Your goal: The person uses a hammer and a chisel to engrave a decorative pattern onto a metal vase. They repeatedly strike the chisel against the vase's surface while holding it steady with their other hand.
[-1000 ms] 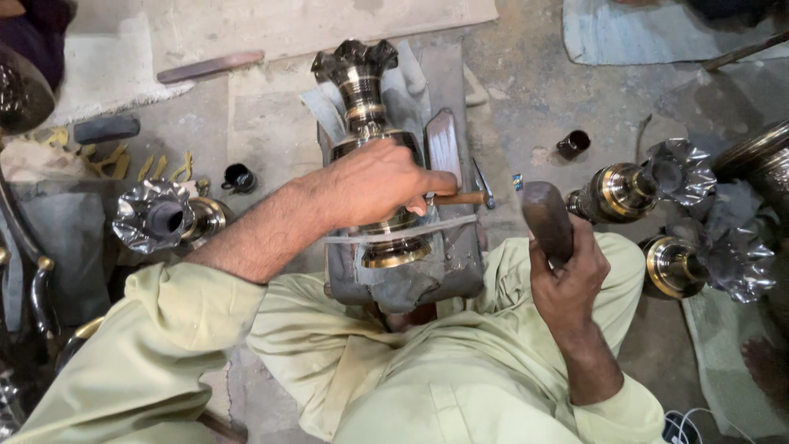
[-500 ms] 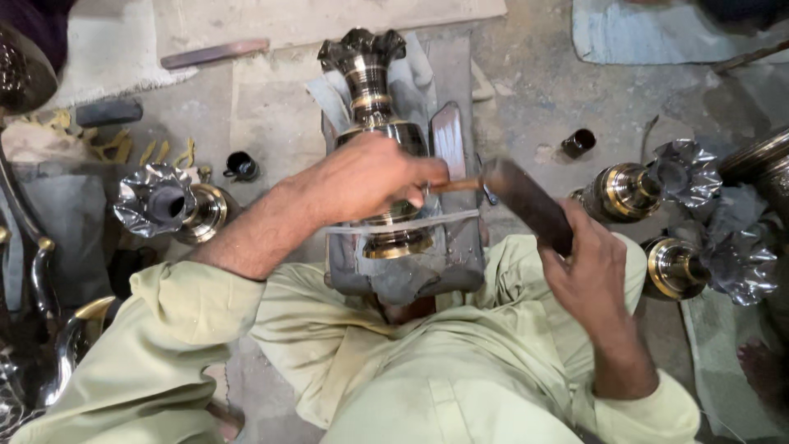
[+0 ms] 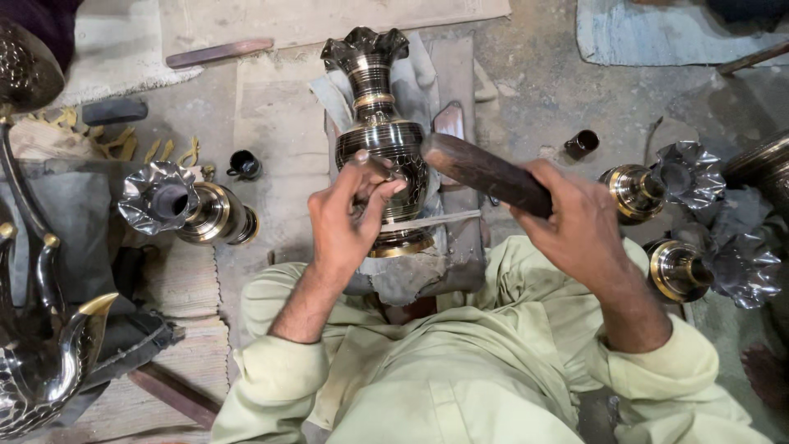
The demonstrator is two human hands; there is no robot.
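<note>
Pinching a thin chisel (image 3: 380, 168) in left hand (image 3: 349, 218), tip on the vase (image 3: 382, 148) belly, probably for engraving. Right hand (image 3: 579, 222) fisted round a dark wooden mallet (image 3: 485, 174), head just beside the chisel. Vase lying on grey rags (image 3: 411, 279) on the floor between the knees, ribbed black-and-brass, fluted mouth.

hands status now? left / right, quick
Left hand: closed, pinching a small chisel against the brass vase.
Right hand: closed around a wooden mallet.
</note>
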